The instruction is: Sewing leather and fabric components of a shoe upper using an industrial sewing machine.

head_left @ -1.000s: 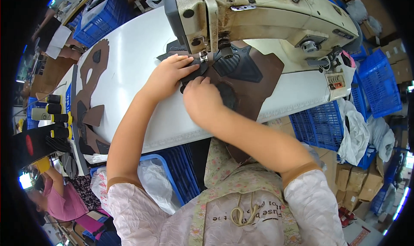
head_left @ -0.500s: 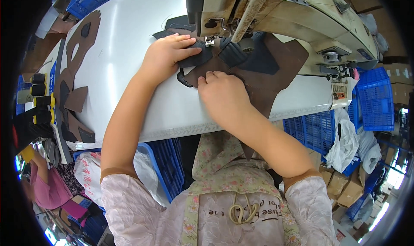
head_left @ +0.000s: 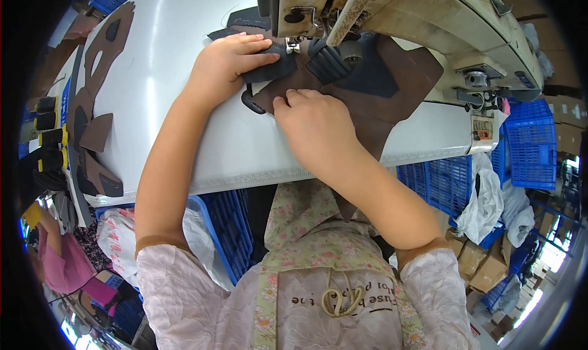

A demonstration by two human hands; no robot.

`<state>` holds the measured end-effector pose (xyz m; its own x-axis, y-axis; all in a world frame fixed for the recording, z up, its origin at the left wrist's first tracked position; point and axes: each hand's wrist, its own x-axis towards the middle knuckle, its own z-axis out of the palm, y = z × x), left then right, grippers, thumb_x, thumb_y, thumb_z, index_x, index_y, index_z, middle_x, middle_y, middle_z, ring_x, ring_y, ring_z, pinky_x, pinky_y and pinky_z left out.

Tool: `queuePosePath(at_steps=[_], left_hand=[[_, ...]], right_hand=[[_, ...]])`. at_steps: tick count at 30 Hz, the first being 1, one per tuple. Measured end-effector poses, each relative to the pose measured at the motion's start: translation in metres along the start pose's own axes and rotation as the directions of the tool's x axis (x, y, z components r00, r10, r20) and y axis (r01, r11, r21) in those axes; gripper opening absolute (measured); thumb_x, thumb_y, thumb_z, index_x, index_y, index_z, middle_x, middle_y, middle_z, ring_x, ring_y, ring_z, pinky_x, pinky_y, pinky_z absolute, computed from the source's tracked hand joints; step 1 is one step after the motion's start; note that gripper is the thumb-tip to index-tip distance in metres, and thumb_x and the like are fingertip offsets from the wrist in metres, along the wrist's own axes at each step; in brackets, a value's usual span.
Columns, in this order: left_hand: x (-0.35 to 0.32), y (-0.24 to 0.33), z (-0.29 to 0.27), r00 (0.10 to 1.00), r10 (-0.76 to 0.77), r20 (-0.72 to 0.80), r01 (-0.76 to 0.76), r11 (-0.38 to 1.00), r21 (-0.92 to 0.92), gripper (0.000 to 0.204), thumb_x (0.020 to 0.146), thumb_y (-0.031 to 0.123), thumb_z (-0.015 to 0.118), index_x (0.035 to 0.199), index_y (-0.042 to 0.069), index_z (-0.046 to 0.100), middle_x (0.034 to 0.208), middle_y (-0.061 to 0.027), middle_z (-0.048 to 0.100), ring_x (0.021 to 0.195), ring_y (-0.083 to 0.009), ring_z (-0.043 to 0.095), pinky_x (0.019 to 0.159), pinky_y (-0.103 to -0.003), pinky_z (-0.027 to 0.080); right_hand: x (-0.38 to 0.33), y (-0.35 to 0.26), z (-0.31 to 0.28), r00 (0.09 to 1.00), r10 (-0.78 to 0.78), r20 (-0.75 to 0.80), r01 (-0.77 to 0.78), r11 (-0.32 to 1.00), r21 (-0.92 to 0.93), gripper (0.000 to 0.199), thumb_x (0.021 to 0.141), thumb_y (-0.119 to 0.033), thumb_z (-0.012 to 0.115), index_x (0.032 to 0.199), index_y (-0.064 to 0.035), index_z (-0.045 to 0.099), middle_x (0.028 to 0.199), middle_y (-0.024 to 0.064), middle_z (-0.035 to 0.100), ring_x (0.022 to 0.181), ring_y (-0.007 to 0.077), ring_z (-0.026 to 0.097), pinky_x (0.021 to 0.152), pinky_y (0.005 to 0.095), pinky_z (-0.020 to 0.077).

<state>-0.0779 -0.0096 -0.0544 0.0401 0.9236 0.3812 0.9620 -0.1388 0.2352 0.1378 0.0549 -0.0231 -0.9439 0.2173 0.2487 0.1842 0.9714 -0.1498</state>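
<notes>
While both hands sit flat on the workpiece, neither one grips anything: left hand (head_left: 226, 62) lies palm down, fingers stretched toward 3 o'clock, tips pressing a dark grey padded patch (head_left: 269, 68) just short of the presser foot (head_left: 293, 45). Right hand (head_left: 315, 126) is at 5 o'clock from the left, also palm down, fingers loosely curled, tips pinning the near edge of the brown leather piece (head_left: 398, 86). Leather piece lies on the white tabletop (head_left: 184, 105) under the needle area, spreading from the hands out to 3 o'clock, with its lower part hanging over the tabletop's front edge. Ribbed black patches (head_left: 331, 62) sit on top of it, right beside the foot. Beige sewing machine (head_left: 429, 19) spans 12 to 2 o'clock above the hands. A small black loop-shaped piece (head_left: 252, 102) touches the leather at its 9 o'clock corner, between the two hands. Out at 9 o'clock, well apart, brown cut pieces (head_left: 92, 135) are stacked along the tabletop's left edge. Blue plastic crates (head_left: 527, 141) at 3 o'clock, another blue crate (head_left: 226, 227) below the tabletop at 6 o'clock. Cardboard boxes (head_left: 484, 270) at 4 o'clock on the floor.
</notes>
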Motion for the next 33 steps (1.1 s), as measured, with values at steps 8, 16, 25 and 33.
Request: queuePosePath(at_steps=[8,16,25,33], left_hand=[[0.001,-0.002,0.0,0.999,0.016,-0.042,-0.018,0.999,-0.049,0.053,0.064,-0.013,0.058,0.108,0.013,0.074,0.118,-0.0094,0.068,0.109,-0.0318,0.061,0.096,-0.039,0.048],[0.003,-0.002,0.001,0.997,0.056,-0.05,-0.057,0.998,-0.013,0.051,0.064,-0.012,0.059,0.107,0.011,0.074,0.117,-0.0092,0.068,0.106,-0.032,0.062,0.092,-0.039,0.049],[0.003,-0.007,0.001,0.996,0.072,-0.055,-0.074,0.997,-0.033,0.051,0.062,-0.012,0.06,0.106,0.011,0.074,0.116,-0.0089,0.069,0.099,-0.0301,0.063,0.084,-0.036,0.051],[0.004,-0.012,0.002,0.996,0.07,-0.049,-0.072,0.996,-0.048,0.051,0.063,-0.011,0.062,0.107,0.012,0.074,0.114,-0.0081,0.07,0.094,-0.0297,0.062,0.083,-0.036,0.051]], right_hand=[[-0.001,-0.002,0.002,0.999,-0.007,-0.044,0.008,1.0,0.023,0.007,0.076,-0.007,0.064,0.078,-0.0018,0.067,0.076,0.0105,0.067,0.075,0.0228,0.066,0.06,0.0335,0.0523],[-0.003,-0.001,0.002,0.999,-0.039,-0.018,0.039,0.999,-0.029,0.008,0.079,-0.008,0.063,0.077,-0.0015,0.067,0.074,0.01,0.066,0.072,0.0222,0.066,0.058,0.0328,0.0517],[0.0,-0.006,0.007,0.997,-0.041,-0.072,0.038,0.999,-0.036,0.007,0.077,-0.007,0.065,0.076,-0.0006,0.068,0.071,0.0105,0.066,0.071,0.0221,0.065,0.057,0.0324,0.0515],[0.002,-0.008,0.004,1.0,-0.004,0.019,0.005,0.998,-0.064,0.025,0.072,-0.007,0.066,0.095,0.0019,0.069,0.086,0.0122,0.069,0.08,0.0227,0.068,0.062,0.0321,0.0553]])
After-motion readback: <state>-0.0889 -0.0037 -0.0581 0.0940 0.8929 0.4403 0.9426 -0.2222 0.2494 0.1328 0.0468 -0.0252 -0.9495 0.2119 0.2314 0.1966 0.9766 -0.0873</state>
